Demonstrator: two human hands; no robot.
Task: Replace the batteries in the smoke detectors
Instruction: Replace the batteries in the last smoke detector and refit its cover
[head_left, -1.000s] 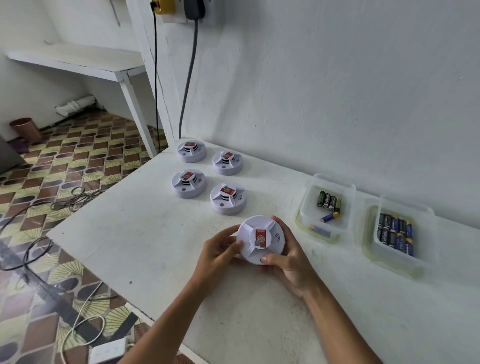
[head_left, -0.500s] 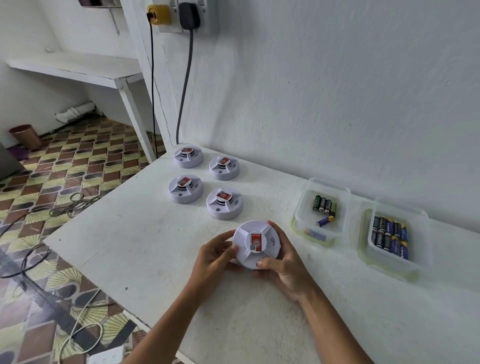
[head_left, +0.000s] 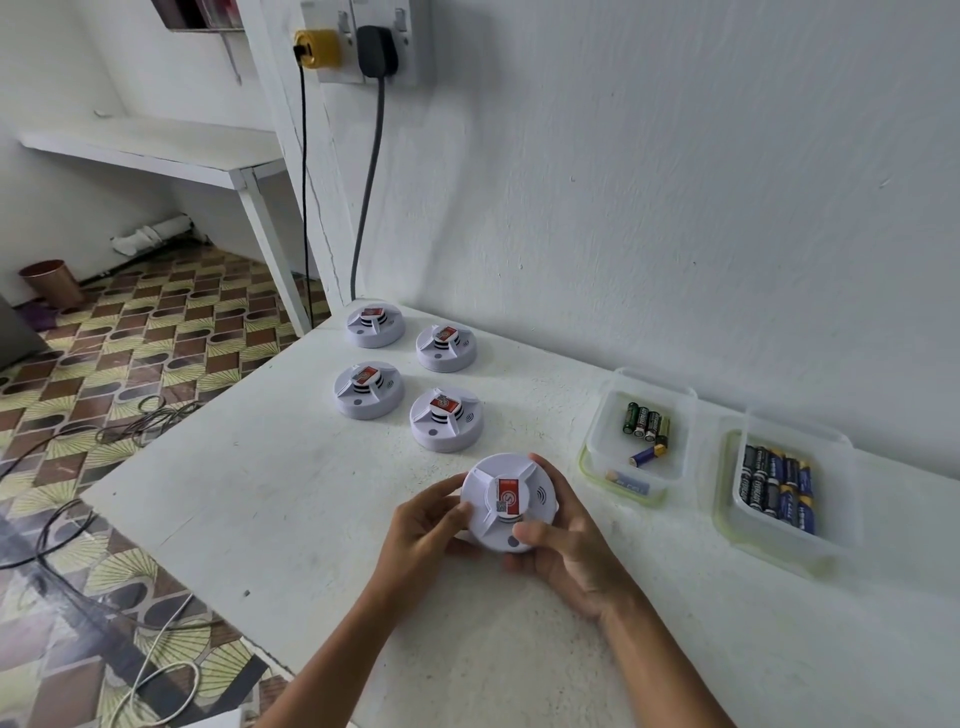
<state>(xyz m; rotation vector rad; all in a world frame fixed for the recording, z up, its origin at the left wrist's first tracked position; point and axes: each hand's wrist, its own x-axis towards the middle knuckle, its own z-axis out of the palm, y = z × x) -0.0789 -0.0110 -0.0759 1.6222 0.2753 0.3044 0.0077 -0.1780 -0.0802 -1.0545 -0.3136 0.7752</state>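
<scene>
A white round smoke detector (head_left: 506, 501) with a red label on top is held just above the white table (head_left: 291, 499). My left hand (head_left: 421, 530) grips its left rim and my right hand (head_left: 563, 540) wraps its right and near side, thumb on the front edge. Several more identical detectors sit beyond it, the nearest (head_left: 445, 418) a short way behind the held one. A clear tub (head_left: 641, 436) to the right holds a few loose batteries. A second clear tub (head_left: 784, 488) farther right holds several dark and blue batteries in rows.
The white wall runs close behind the tubs and detectors. Two plugs with cables (head_left: 363, 171) hang from a wall socket down behind the table's far left corner. The table's left edge drops to a patterned floor strewn with cables (head_left: 130, 421).
Both hands have kept their hold on the detector, drawing it slightly nearer and turning it a little. The camera has tilted, so the scene sits lower in view.
</scene>
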